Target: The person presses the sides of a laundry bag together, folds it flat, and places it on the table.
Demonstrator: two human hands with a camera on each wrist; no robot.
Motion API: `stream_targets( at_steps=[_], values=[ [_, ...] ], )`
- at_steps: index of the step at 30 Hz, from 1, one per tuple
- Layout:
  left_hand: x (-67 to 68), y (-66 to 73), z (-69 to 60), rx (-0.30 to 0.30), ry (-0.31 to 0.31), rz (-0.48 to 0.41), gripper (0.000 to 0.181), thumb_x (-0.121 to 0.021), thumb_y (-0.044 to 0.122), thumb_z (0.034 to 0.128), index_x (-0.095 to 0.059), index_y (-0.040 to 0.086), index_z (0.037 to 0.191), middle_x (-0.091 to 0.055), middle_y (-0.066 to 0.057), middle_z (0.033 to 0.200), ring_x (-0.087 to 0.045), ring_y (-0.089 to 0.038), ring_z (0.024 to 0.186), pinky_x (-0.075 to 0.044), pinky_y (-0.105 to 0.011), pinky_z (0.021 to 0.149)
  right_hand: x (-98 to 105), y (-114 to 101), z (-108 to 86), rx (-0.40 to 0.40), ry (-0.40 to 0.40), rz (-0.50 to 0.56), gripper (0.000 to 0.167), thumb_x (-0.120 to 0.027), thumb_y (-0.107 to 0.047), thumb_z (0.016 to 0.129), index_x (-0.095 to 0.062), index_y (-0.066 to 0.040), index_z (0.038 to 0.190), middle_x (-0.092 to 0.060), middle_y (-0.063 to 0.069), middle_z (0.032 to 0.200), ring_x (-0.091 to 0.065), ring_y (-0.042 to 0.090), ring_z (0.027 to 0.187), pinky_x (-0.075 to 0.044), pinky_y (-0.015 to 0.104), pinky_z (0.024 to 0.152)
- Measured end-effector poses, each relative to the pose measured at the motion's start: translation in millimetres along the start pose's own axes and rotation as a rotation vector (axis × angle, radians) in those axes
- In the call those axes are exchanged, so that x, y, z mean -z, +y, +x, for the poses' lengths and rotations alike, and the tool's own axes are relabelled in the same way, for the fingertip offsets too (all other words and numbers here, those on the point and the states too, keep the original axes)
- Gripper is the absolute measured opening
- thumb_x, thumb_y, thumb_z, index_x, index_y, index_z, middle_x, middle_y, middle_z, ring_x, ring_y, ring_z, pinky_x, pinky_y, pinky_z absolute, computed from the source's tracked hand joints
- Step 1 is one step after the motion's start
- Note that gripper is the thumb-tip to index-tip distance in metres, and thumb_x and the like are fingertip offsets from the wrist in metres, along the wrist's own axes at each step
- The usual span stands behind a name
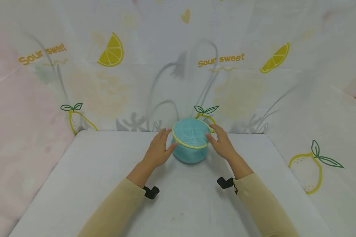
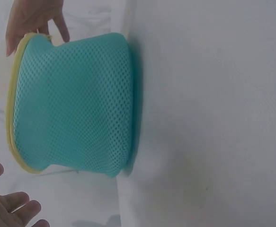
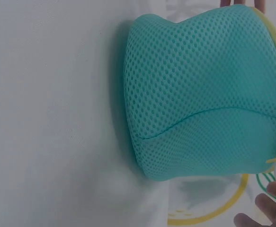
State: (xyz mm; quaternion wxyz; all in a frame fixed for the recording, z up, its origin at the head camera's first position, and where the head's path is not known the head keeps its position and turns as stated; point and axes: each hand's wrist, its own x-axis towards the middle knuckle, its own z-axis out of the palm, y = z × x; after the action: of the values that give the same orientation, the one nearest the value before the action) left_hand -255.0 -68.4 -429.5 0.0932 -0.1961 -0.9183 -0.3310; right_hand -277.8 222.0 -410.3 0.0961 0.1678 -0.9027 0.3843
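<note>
A turquoise mesh laundry bag [image 1: 191, 154], round and with a yellow zipped rim, stands upright on the white table. In the left wrist view its mesh side [image 2: 76, 104] bulges softly; a curved seam crosses the mesh bag [image 3: 204, 85] in the right wrist view. My left hand [image 1: 158, 149] is at the bag's left side, fingers spread and apart from the mesh in the left wrist view. On the other side my right hand [image 1: 223, 143] has its fingers extended by the rim; whether they touch it I cannot tell.
The white table [image 1: 106, 171] ends at a back edge just behind the bag. A cloth backdrop [image 1: 154, 75] printed with lemons and lettering hangs behind and at the sides. A black band piece [image 1: 151, 192] sits at my left wrist, another black piece [image 1: 224, 182] at my right.
</note>
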Motion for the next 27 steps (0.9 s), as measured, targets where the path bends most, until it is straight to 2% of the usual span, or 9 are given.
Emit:
stream_targets(
  at_steps=[3,8,13,23,27],
  values=[
    [-3.8,1.8,6.1,0.017,0.004,-0.03,0.069,-0.045,0.05,0.1043,-0.03,0.007,0.156,-0.027,-0.023,0.159,-0.026,-0.04,0.147,-0.025,-0.057,0.116,-1.9,-1.2,2.5,-0.024,-0.003,0.039,0.057,-0.054,-0.03,0.105,-0.038,0.001,0.15,-0.035,0.025,0.154,-0.03,0.042,0.144,-0.029,0.061,0.112],
    [-9.1,3.2,15.0,0.045,0.03,-0.094,0.068,-0.043,0.051,0.1047,-0.031,0.008,0.155,-0.034,-0.015,0.159,-0.03,-0.034,0.146,-0.027,-0.051,0.117,-3.9,-1.9,7.3,-0.109,-0.019,0.124,0.059,-0.051,-0.034,0.106,-0.036,-0.001,0.152,-0.033,0.024,0.155,-0.034,0.043,0.138,-0.036,0.061,0.107],
    [-12.8,4.8,21.1,0.05,0.041,-0.157,0.066,-0.044,0.048,0.1054,-0.032,0.005,0.155,-0.036,-0.015,0.158,-0.032,-0.033,0.145,-0.028,-0.049,0.118,-6.1,-0.3,11.3,-0.151,-0.043,0.159,0.059,-0.05,-0.038,0.106,-0.037,-0.004,0.152,-0.032,0.021,0.157,-0.034,0.043,0.138,-0.032,0.062,0.109],
    [-23.4,9.3,26.8,0.114,-0.031,-0.273,0.071,-0.043,0.051,0.1048,-0.027,0.007,0.157,-0.029,-0.015,0.161,-0.028,-0.032,0.148,-0.024,-0.047,0.119,-13.5,4.2,12.0,-0.227,-0.084,0.199,0.063,-0.055,-0.043,0.103,-0.035,-0.014,0.154,-0.024,0.016,0.163,-0.023,0.044,0.147,-0.026,0.062,0.114],
    [-26.5,10.9,24.9,0.133,-0.035,-0.298,0.071,-0.047,0.048,0.1043,-0.026,0.006,0.157,-0.03,-0.017,0.16,-0.028,-0.032,0.148,-0.025,-0.047,0.119,-15.6,2.8,9.9,-0.226,-0.094,0.219,0.062,-0.056,-0.04,0.103,-0.035,-0.013,0.154,-0.024,0.017,0.163,-0.024,0.044,0.147,-0.026,0.062,0.114]
  ],
)
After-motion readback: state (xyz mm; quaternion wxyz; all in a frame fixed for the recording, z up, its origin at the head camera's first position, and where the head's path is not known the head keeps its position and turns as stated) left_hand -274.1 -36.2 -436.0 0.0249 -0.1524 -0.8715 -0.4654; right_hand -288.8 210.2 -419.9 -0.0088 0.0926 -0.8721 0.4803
